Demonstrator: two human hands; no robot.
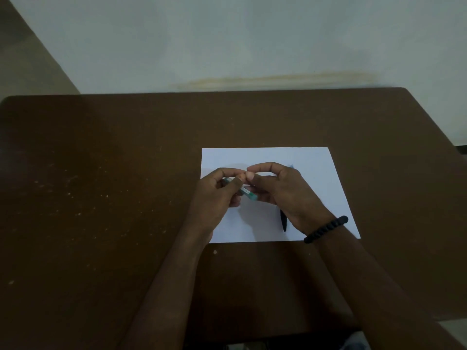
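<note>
Dim room, brown table
Its speckled top meets a pale grey wall with a long yellowish stain.

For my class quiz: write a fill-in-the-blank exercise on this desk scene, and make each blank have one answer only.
1. The teal tube is gripped by the ____ hand.
2. The paper sheet lies on a ____ table.
3. The black beaded bracelet sits on the ____ wrist.
4. The black pen rests on the ____, not on the bare table.

Missing words: left; brown; right; paper.
</note>
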